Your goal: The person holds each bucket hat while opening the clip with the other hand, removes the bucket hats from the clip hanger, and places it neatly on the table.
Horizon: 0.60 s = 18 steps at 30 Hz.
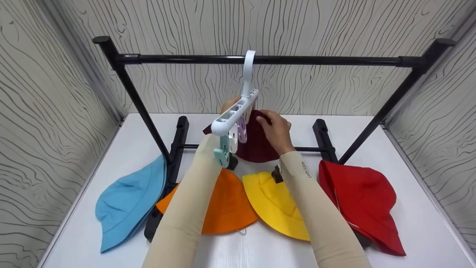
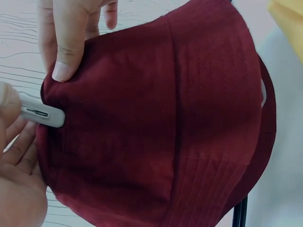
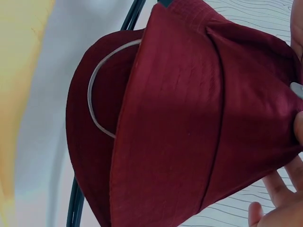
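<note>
A dark red bucket hat (image 1: 256, 143) hangs upright behind the white clip hanger (image 1: 232, 117), brim downward. My right hand (image 1: 276, 130) pinches the right side of its crown, thumb in front and fingers behind. Mostly hidden by the hanger in the head view, my left hand (image 1: 230, 104) is at the crown's other side. In the left wrist view, my left thumb (image 2: 7, 106) lies on a pale clip (image 2: 45, 113), whose tip overlaps the front of the crown's top edge. The right wrist view shows a pale elastic cord (image 3: 91, 92) under the brim.
The hanger hooks over a black rack's bar (image 1: 316, 60). Teal (image 1: 222, 150), white and lilac clips hang from it. On the white table (image 1: 245, 257) lie blue (image 1: 130, 204), orange (image 1: 227, 204), yellow (image 1: 275, 204) and red (image 1: 360, 201) bucket hats.
</note>
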{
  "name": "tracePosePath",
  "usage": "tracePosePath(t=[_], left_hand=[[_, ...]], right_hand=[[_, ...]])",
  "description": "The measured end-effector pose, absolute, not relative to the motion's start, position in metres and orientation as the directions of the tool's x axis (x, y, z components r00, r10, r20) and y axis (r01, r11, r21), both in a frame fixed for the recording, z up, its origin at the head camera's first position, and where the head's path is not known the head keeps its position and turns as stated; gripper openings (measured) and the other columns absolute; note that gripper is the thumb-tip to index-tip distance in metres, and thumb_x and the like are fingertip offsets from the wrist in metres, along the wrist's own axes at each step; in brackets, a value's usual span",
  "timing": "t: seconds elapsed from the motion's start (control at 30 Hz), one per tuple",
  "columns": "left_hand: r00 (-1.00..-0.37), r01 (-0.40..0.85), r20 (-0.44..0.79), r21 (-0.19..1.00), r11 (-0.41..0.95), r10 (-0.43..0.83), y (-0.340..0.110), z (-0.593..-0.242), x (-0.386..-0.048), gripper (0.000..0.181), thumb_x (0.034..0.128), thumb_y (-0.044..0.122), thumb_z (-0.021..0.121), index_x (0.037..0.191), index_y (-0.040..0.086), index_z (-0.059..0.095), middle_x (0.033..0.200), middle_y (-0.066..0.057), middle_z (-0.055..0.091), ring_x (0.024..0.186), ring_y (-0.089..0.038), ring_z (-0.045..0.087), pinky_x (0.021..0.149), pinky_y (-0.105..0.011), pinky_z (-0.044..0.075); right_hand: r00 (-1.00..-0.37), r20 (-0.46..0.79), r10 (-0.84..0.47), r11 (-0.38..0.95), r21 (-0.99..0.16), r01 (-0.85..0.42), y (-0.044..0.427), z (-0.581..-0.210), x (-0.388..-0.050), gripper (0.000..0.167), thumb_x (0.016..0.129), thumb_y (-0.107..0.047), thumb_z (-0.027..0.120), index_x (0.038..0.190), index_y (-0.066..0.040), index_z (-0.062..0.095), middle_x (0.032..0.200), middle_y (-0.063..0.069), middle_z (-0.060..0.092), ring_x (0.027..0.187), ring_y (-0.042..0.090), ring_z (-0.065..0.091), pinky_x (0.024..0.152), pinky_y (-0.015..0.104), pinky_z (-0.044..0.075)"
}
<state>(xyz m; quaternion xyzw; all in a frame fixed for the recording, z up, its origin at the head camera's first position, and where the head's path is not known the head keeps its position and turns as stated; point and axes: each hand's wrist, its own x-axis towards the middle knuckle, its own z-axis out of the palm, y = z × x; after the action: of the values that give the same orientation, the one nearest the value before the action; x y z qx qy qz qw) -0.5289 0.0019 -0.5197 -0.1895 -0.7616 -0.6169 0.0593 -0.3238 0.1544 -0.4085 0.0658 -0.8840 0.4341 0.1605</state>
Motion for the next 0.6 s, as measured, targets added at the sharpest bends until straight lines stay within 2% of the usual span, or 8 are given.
tracePosePath(t=[0.03, 0.1, 0.17, 0.27, 0.37, 0.47, 0.6], left_hand=[[-0.927, 0.337, 0.305, 0.933, 0.125, 0.219, 0.003, -0.528, -0.537, 0.022, 0.0901, 0.035, 0.065, 0.102, 0.016, 0.07, 0.081, 0.003, 0.064, 0.071, -0.011, 0.055, 0.062, -0.023, 0.047], [-0.931, 0.318, 0.296, 0.945, 0.08, 0.214, 0.003, -0.518, -0.524, 0.022, 0.0908, 0.033, 0.064, 0.099, 0.013, 0.07, 0.078, 0.0, 0.062, 0.069, -0.013, 0.054, 0.059, -0.025, 0.046], [-0.937, 0.301, 0.277, 0.95, 0.087, 0.214, 0.002, -0.494, -0.497, 0.019, 0.0921, 0.025, 0.062, 0.097, 0.008, 0.069, 0.076, -0.001, 0.06, 0.068, -0.015, 0.053, 0.06, -0.026, 0.046], [-0.935, 0.316, 0.284, 0.939, 0.138, 0.212, -0.002, -0.444, -0.439, 0.015, 0.0947, 0.014, 0.054, 0.09, 0.005, 0.065, 0.072, 0.001, 0.054, 0.067, -0.013, 0.049, 0.062, -0.024, 0.044], [-0.936, 0.323, 0.287, 0.929, 0.179, 0.204, -0.004, -0.416, -0.406, 0.015, 0.0949, 0.009, 0.052, 0.086, 0.005, 0.063, 0.069, 0.006, 0.05, 0.065, -0.008, 0.045, 0.061, -0.02, 0.04], [-0.946, 0.308, 0.273, 0.924, 0.229, 0.173, -0.004, -0.405, -0.396, 0.015, 0.0945, 0.007, 0.051, 0.088, -0.003, 0.061, 0.069, 0.006, 0.047, 0.067, -0.009, 0.042, 0.064, -0.019, 0.037], [-0.954, 0.292, 0.265, 0.925, 0.242, 0.139, -0.002, -0.403, -0.393, 0.016, 0.0946, 0.006, 0.051, 0.091, -0.006, 0.06, 0.07, 0.006, 0.046, 0.069, -0.009, 0.041, 0.066, -0.019, 0.035]], right_hand=[[-0.938, 0.345, 0.025, 0.61, -0.749, -0.259, 0.154, -0.409, -0.324, 0.031, 0.098, -0.027, 0.056, 0.123, -0.012, 0.064, 0.122, 0.007, 0.067, 0.116, 0.025, 0.059, 0.105, 0.05, 0.025], [-0.936, 0.351, 0.028, 0.603, -0.753, -0.264, 0.153, -0.409, -0.323, 0.029, 0.098, -0.025, 0.056, 0.121, -0.01, 0.065, 0.119, 0.009, 0.068, 0.114, 0.026, 0.06, 0.104, 0.049, 0.026], [-0.936, 0.352, 0.029, 0.599, -0.756, -0.266, 0.152, -0.41, -0.324, 0.029, 0.098, -0.025, 0.056, 0.12, -0.009, 0.065, 0.118, 0.009, 0.069, 0.113, 0.026, 0.061, 0.104, 0.049, 0.027], [-0.936, 0.352, 0.032, 0.594, -0.76, -0.265, 0.151, -0.41, -0.324, 0.029, 0.098, -0.024, 0.056, 0.119, -0.007, 0.065, 0.116, 0.011, 0.069, 0.112, 0.027, 0.062, 0.103, 0.049, 0.028], [-0.937, 0.348, 0.034, 0.596, -0.759, -0.261, 0.15, -0.411, -0.323, 0.029, 0.098, -0.024, 0.056, 0.119, -0.007, 0.066, 0.117, 0.011, 0.069, 0.112, 0.028, 0.061, 0.102, 0.05, 0.028], [-0.936, 0.35, 0.037, 0.601, -0.756, -0.259, 0.149, -0.412, -0.323, 0.029, 0.098, -0.025, 0.056, 0.118, -0.008, 0.066, 0.117, 0.01, 0.069, 0.113, 0.027, 0.061, 0.102, 0.05, 0.028], [-0.937, 0.346, 0.042, 0.598, -0.76, -0.254, 0.148, -0.412, -0.322, 0.029, 0.098, -0.025, 0.055, 0.119, -0.008, 0.065, 0.118, 0.01, 0.069, 0.114, 0.027, 0.061, 0.102, 0.05, 0.028]])
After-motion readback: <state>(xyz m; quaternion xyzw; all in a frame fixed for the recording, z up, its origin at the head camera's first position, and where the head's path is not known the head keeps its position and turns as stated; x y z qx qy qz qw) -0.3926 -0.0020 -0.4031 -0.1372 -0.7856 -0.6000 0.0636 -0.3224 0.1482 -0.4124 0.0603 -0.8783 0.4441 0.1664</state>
